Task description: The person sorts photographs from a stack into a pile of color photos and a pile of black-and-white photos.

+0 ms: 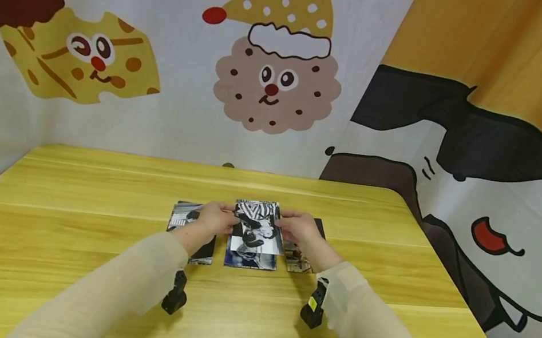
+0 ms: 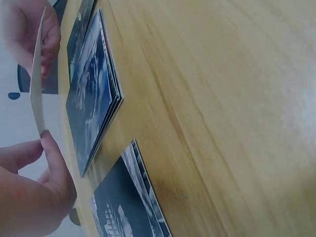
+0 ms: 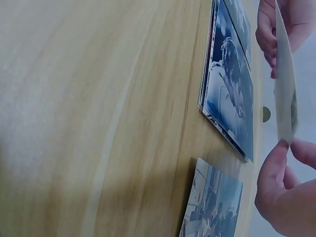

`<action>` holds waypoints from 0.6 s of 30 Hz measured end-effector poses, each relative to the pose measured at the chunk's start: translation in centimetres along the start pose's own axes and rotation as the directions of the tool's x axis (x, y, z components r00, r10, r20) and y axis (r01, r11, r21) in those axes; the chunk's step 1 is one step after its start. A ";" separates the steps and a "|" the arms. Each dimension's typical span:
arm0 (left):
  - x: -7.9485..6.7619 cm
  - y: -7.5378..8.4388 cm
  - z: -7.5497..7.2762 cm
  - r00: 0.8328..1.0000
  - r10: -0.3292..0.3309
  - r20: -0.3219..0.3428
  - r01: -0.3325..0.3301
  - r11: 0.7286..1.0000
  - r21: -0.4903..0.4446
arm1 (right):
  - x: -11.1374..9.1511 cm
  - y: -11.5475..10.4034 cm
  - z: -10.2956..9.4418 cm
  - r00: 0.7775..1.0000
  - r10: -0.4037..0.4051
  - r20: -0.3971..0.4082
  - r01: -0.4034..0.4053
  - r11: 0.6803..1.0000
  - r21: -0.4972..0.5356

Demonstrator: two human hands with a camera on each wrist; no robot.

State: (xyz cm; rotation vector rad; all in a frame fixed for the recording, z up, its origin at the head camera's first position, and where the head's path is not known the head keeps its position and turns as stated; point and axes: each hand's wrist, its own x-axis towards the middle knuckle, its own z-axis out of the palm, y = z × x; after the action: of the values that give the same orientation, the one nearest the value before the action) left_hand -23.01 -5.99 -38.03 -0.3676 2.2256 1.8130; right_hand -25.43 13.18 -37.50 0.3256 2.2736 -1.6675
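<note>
Between both hands a black-and-white photo card [image 1: 257, 228] is held up above the table, its picture turned sideways in the head view. My left hand [image 1: 214, 219] pinches its left edge with thumb and fingers, and my right hand [image 1: 300, 228] pinches the right edge. Beneath it lies a pile of cards topped by a blue-toned picture [image 2: 91, 94]. Left of that is another pile with a dark black-and-white picture [image 2: 126, 202] on top, partly hidden by my left hand. A brownish photo card [image 3: 212, 202] lies under my right hand.
The piles lie on a yellow wood-grain table [image 1: 92, 184]. A curtain [image 1: 162, 130] with cartoon figures hangs behind the table and along its right side. Small black cameras [image 1: 314, 305] are strapped at both wrists.
</note>
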 end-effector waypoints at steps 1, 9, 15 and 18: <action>0.0 0.0 -0.1 1.000 -0.001 0.005 0.001 1.000 0.004 | 0.0 -0.1 0.0 1.000 0.002 0.006 -0.002 1.000 0.007; 0.1 0.2 -0.5 1.000 0.001 0.028 -0.001 1.000 -0.006 | -0.2 -0.2 0.0 1.000 0.005 0.026 -0.006 1.000 0.016; 0.0 0.4 -0.9 1.000 -0.005 0.021 0.006 1.000 -0.019 | -0.5 -0.4 0.1 1.000 -0.014 0.028 0.014 1.000 0.003; -0.1 0.4 -1.1 1.000 -0.009 0.024 0.009 1.000 -0.014 | -0.8 -0.6 0.0 0.999 -0.030 0.042 0.031 1.000 -0.001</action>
State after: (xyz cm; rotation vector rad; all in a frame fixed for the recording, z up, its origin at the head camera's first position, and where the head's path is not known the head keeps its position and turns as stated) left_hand -23.09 -6.99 -37.37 -0.3562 2.1928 1.8206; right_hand -24.85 12.96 -36.68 0.2546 2.2608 -1.6712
